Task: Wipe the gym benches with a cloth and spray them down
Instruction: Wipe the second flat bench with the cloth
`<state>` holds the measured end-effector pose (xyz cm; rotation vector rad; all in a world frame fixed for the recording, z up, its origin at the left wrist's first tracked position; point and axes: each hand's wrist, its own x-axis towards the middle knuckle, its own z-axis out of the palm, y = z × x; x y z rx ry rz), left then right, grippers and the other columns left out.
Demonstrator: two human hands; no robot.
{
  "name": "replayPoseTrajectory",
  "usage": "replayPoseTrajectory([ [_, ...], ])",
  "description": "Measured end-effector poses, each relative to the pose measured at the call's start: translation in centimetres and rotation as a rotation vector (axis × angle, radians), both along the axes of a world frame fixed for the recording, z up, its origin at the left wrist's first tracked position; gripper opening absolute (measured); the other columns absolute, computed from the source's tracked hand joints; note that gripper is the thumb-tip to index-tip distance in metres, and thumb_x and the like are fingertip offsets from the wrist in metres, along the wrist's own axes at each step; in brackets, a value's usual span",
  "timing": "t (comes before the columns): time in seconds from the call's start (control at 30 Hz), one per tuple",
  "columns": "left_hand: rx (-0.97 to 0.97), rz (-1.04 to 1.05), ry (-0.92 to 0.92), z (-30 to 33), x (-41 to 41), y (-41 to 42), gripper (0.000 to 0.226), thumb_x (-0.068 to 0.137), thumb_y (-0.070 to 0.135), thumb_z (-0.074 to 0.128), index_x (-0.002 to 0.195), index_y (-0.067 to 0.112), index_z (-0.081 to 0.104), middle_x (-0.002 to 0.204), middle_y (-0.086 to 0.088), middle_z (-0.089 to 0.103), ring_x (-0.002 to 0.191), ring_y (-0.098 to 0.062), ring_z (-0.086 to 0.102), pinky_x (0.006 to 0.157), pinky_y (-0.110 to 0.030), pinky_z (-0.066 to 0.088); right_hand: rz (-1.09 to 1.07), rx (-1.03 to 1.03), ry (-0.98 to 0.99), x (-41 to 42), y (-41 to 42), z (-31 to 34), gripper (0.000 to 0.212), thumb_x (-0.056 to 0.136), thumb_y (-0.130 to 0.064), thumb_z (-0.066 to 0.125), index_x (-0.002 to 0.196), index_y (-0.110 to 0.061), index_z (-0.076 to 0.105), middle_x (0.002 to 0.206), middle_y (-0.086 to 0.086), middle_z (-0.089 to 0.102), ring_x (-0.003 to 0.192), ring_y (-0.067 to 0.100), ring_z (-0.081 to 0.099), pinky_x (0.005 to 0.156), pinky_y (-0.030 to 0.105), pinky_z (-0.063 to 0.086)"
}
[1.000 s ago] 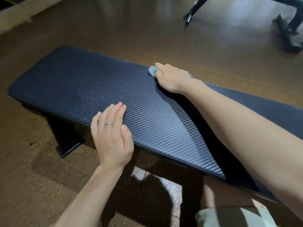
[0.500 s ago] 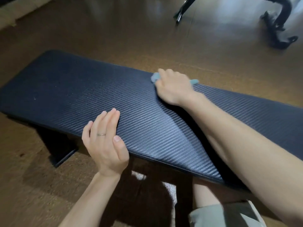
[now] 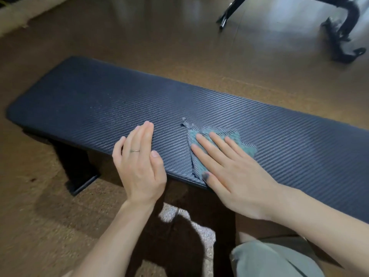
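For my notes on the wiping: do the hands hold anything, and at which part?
Nothing is gripped. The right hand presses the blue cloth flat under straight fingers; the left hand rests on the bench.

Brown cork-like floor (image 3: 199, 47) all round, speckled and matte close in, glossier toward twelve and one o'clock with pale sheen from unseen light. At eleven o'clock, in the far corner, a strip of lighter beige edging (image 3: 22, 15), slightly blurred. At one o'clock, a slim black metal leg (image 3: 229, 12) angled down to the floor, its tip catching a highlight. At two o'clock, a heavier black equipment frame (image 3: 343, 27) with a curved tube and a flat foot on the floor. At six o'clock, a bright patch of light (image 3: 169, 214) on the floor, hemmed by deep shadow.
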<state>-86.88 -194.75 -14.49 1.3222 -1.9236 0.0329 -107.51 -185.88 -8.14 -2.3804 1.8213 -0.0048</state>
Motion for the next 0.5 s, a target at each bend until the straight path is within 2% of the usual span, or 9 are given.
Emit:
replayPoseTrajectory([
  [0.13, 0.037, -0.020, -0.052, 0.1, 0.5, 0.0, 0.054, 0.103, 0.025, 0.027, 0.147, 0.006, 0.051, 0.152, -0.006, 0.053, 0.140, -0.023, 0.048, 0.119, -0.046, 0.027, 0.011, -0.002, 0.002, 5.3, -6.7, 0.0, 0.060, 0.108, -0.040, 0.020, 0.163, -0.020, 0.004, 0.170, 0.002, -0.003, 0.156, 0.026, -0.007, 0.126, 0.042, -0.006],
  [0.23, 0.070, -0.059, -0.043, 0.6, 1.7, -0.2, 0.052, 0.105, 0.025, 0.027, 0.149, 0.003, 0.047, 0.154, -0.011, 0.049, 0.142, -0.027, 0.045, 0.120, -0.045, 0.028, 0.042, -0.030, 0.020, 7.7, -9.0, 0.2, 0.060, 0.108, -0.039, 0.020, 0.163, -0.017, 0.005, 0.170, 0.003, -0.001, 0.157, 0.027, -0.005, 0.126, 0.043, -0.003],
  [0.4, 0.152, 0.269, 0.008, 0.4, 6.6, -2.2, 0.054, 0.105, 0.028, 0.026, 0.153, 0.007, 0.040, 0.160, -0.011, 0.039, 0.148, -0.031, 0.034, 0.124, -0.054, 0.019, 0.137, -0.049, 0.060, 2.8, 1.0, -0.3, 0.064, 0.105, -0.036, 0.030, 0.163, -0.023, 0.008, 0.170, -0.001, 0.001, 0.157, 0.023, -0.004, 0.127, 0.044, 0.005],
  [0.5, 0.180, 0.279, 0.051, -0.5, 6.7, -2.7, 0.054, 0.106, 0.027, 0.025, 0.154, 0.004, 0.036, 0.165, -0.011, 0.032, 0.154, -0.030, 0.023, 0.126, -0.053, 0.014, 0.132, -0.096, 0.164, -0.8, 5.6, -0.7, 0.071, 0.097, -0.028, 0.039, 0.162, -0.022, 0.013, 0.170, 0.002, 0.007, 0.157, 0.028, 0.007, 0.123, 0.048, 0.016],
])
